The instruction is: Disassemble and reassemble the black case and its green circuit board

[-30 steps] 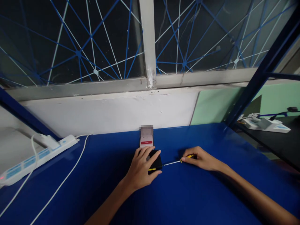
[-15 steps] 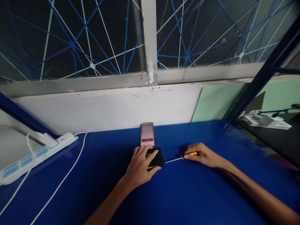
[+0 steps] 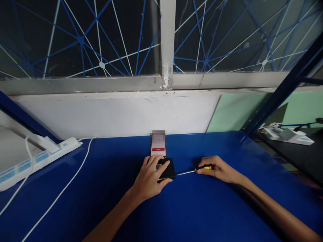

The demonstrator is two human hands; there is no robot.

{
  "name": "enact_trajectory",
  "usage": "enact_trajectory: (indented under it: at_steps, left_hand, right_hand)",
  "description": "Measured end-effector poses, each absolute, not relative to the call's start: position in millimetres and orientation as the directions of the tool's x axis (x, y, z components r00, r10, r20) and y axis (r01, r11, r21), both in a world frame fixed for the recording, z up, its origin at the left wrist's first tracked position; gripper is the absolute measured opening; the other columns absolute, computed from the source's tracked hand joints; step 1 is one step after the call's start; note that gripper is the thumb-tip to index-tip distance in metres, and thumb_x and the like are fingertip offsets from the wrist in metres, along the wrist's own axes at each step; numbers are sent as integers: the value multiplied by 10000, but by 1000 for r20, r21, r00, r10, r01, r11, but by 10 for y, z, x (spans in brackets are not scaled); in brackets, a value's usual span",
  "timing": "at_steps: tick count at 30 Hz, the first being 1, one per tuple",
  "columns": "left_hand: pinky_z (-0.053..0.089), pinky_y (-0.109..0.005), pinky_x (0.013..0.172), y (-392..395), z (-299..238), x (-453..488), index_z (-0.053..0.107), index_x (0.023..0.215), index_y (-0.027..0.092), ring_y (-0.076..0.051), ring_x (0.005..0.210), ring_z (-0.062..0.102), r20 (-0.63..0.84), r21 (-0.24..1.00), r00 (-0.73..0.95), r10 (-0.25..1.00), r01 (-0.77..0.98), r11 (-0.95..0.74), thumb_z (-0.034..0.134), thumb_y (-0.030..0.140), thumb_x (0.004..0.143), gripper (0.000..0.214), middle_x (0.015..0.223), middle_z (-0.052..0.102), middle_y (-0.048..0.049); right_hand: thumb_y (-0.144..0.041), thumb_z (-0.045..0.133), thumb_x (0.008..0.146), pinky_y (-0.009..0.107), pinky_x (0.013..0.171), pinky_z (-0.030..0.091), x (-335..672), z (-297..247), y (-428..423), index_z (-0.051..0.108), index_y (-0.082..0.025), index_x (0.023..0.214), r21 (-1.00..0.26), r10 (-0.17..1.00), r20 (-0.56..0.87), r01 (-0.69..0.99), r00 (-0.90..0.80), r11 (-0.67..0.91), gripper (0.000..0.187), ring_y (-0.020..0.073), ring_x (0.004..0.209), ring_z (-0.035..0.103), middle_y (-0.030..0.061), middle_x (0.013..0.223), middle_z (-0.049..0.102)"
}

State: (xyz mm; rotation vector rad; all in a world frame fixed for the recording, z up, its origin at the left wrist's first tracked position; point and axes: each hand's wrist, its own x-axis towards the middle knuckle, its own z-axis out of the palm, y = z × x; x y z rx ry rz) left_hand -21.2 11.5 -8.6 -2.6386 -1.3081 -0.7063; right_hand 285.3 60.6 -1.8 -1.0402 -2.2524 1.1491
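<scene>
My left hand (image 3: 150, 178) holds a flat black box (image 3: 169, 169) with a yellow strip along its near lower edge. Fingers lie across its top, and the thumb presses on the near side. Between the thumb and fingers of my right hand (image 3: 218, 169) is a screwdriver (image 3: 186, 172) with a black and yellow handle. Its thin metal shaft points left, the tip at the box's right side; whether it sits in a screw is too small to tell. Just behind the box, a phone (image 3: 158, 149) leans upright with its screen lit, a red bar low on it.
A white power strip (image 3: 59, 146) with a plug and white cables lies on the left of the blue table (image 3: 202, 208). Behind the table stand a white wall (image 3: 113, 116) and a green board (image 3: 237, 111). Blue metal posts rise on both sides. Another power strip (image 3: 290, 136) is on a dark surface at right.
The camera view has shifted slightly. More black shows on the screwdriver handle, as if turned a little in my right hand. My left hand keeps its hold on the box.
</scene>
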Motion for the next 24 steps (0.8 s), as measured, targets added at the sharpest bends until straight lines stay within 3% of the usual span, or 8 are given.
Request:
enact_trajectory:
  at_steps: [4,8,10,18,24]
  left_hand:
    - [434,-527,895,118,-99,-223,573,1248,208,-333,1112,474,458,90,519,722,781,-618,689,407,807,498,1211,533,-142]
    - [442,-523,879,119,-87,-225,572,1249,209,-327,1088,492,469,93,523,712,773,-628,686,397,809,492,1185,545,-142]
    - [440,-523,879,120,-77,-222,576,1247,211,-328,1086,495,474,100,521,710,769,-631,685,400,809,490,1185,548,-142]
    - [434,-525,883,121,-90,-226,573,1249,199,-330,1092,485,453,108,522,723,773,-625,694,420,802,513,1194,540,-145]
    - [442,-517,877,128,-84,-231,573,1245,202,-328,1095,486,449,97,524,723,776,-623,697,427,800,514,1189,541,-143]
  right_hand:
    - [-468,530,914,233,521,340,2818,-15,588,667,-162,759,-780,762,21,466,-647,417,370,106,559,455,2,652,587]
    - [-437,715,779,217,535,377,2816,-45,559,589,-178,905,-848,771,-22,420,-637,323,314,110,588,491,-15,716,602]
    - [-421,730,765,214,527,382,2830,-49,560,574,-177,886,-861,782,-29,413,-623,297,314,108,578,497,-17,703,601]
    - [-459,605,871,258,640,430,2851,10,605,721,-210,900,-706,757,82,498,-648,504,276,157,715,611,45,866,694]
    - [-334,692,790,216,525,392,2863,-69,567,570,-191,927,-830,779,4,432,-627,352,233,116,595,529,-8,736,633]
